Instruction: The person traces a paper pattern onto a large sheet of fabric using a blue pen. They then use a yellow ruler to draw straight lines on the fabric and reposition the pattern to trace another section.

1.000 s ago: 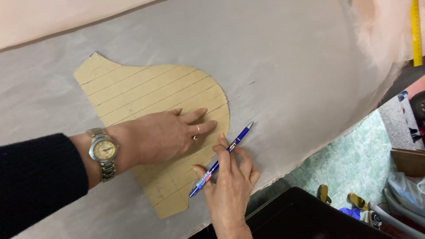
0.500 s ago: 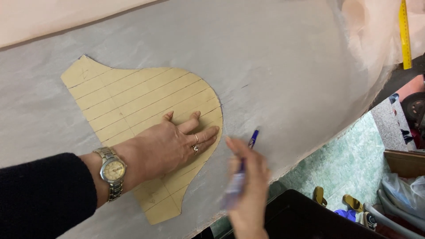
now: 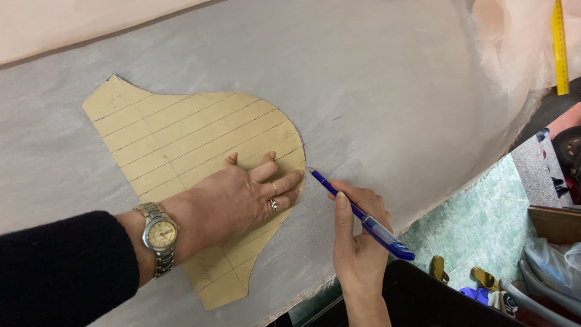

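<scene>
A tan cardboard pattern piece (image 3: 181,133) with ruled lines lies on grey fabric (image 3: 393,91) spread over a table. My left hand (image 3: 242,197), with a ring and a wristwatch, presses flat on the pattern's right part. A blue pen (image 3: 360,215) is gripped in my right hand (image 3: 357,242), its tip touching the fabric just beside the pattern's right edge. A thin drawn line follows the pattern's upper right curve.
Peach fabric (image 3: 508,42) lies bunched at the top right beside a yellow ruler (image 3: 560,48). The table edge runs diagonally at the lower right. Below it are green floor tiles (image 3: 478,230), sandals (image 3: 478,278), a cardboard box (image 3: 554,224) and a black surface (image 3: 436,303).
My right hand lifted the pen away from the pattern's lower right edge, then set its tip down higher, at the pattern's right edge. My left hand stays pressed on the pattern.
</scene>
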